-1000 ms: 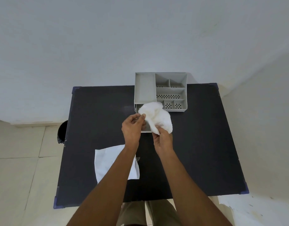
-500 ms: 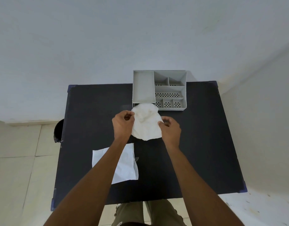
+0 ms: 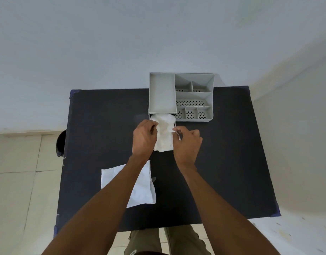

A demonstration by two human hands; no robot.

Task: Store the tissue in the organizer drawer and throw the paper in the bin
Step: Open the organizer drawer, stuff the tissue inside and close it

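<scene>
A white tissue (image 3: 164,133) lies spread over the pulled-out drawer of the grey organizer (image 3: 162,92), which stands at the far edge of the black table (image 3: 223,162). My left hand (image 3: 144,138) pinches the tissue's left edge. On the other side, my right hand (image 3: 187,142) pinches its right edge. The drawer itself is almost hidden under the tissue. Near the table's front left lies a white sheet of paper (image 3: 142,190), partly covered by my left forearm.
A black bin (image 3: 60,143) stands on the tiled floor by the table's left edge, mostly hidden. The organizer's right half has several small perforated compartments (image 3: 192,103). White walls close in behind and to the right.
The tissue went from a bunched lump held up in both hands to a flatter strip lowered onto the open drawer. Both hands moved apart to its sides.
</scene>
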